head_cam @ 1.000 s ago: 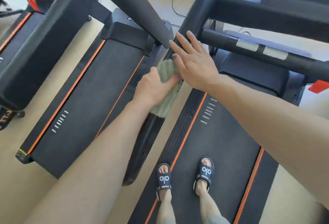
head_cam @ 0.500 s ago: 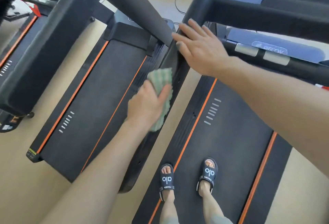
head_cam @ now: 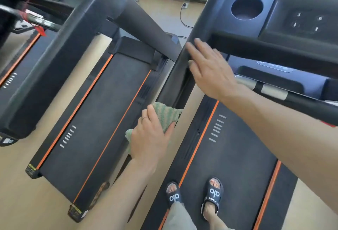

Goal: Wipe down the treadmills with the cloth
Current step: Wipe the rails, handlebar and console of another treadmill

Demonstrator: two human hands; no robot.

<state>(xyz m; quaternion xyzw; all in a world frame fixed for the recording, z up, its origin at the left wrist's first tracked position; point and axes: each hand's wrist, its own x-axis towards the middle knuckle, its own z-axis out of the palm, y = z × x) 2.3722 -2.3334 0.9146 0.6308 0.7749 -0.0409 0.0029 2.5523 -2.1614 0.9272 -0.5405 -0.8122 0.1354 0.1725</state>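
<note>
Two hands are at work in the middle of the frame. The left hand (head_cam: 151, 136) has its fingers and thumb curled round a green cloth (head_cam: 165, 114), which sits just below the center of the frame, against the lower part of a dark slanted post (head_cam: 175, 76) of the treadmill the person stands on (head_cam: 230, 156). The right hand (head_cam: 210, 68) is spread flat, fingers straight, resting on the same post higher up, above and to the right of the cloth. A second treadmill (head_cam: 95, 112) lies to the left of center, with a strip of tan floor (head_cam: 164, 15) between and behind the two. The cloth looks soft, fluffy and very light, so it should fold and bunch up easily. It is not likely to break or slip much. A good way to hold it is from the back, bunched in the palm, with the loose fuzzy part pushed against the post. The treadmills look big, hard and heavy, so they should stay put when rubbed. Their smooth black parts may be a bit slippery under the flat hand.
</note>
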